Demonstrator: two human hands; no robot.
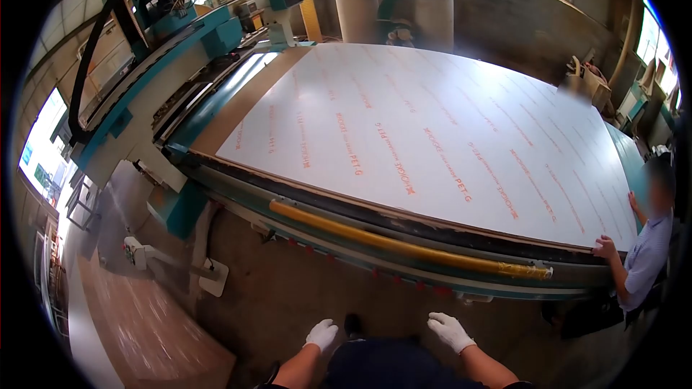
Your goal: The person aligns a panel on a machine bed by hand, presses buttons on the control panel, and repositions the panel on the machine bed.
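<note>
My left hand (321, 334), in a white glove, hangs in the air over the floor at the bottom centre, holding nothing, its fingers loosely extended. Right of it, also white-gloved and empty, my right hand (448, 331) hovers with its fingers loosely stretched. Both are apart from the machine bed in front. On that bed lies a large pale sheet (389, 137) with rows of orange print. A yellow tube (404, 240) runs along the near side of the bed.
At the right edge another person (646, 252) has both hands at the sheet's edge. A teal and white machine gantry (166, 86) stands at the left. Below it lies a film-wrapped brown stack (148, 324). A white pedal-like plate (214, 278) is near the floor.
</note>
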